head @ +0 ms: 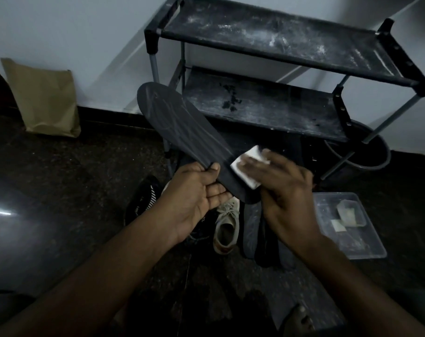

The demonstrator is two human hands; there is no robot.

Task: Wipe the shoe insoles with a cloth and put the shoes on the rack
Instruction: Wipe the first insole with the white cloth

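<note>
Left hand gripping dark insole, right hand flat-fingered pressing white cloth on it, clear tub holding pale scraps

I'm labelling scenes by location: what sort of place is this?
Likely a home entryway corner: a dusty shoe rack against the wall, shoes on the floor, a paper bag.

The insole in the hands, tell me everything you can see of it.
The insole is dark grey, long and flat, foam-like, with faint curved lines on its face. It is held in the air, toe end pointing away toward the rack, heel end near the person. The left hand grips one edge near the heel, thumb on top, fingers under. The right hand presses a white cloth on the heel part.
</note>
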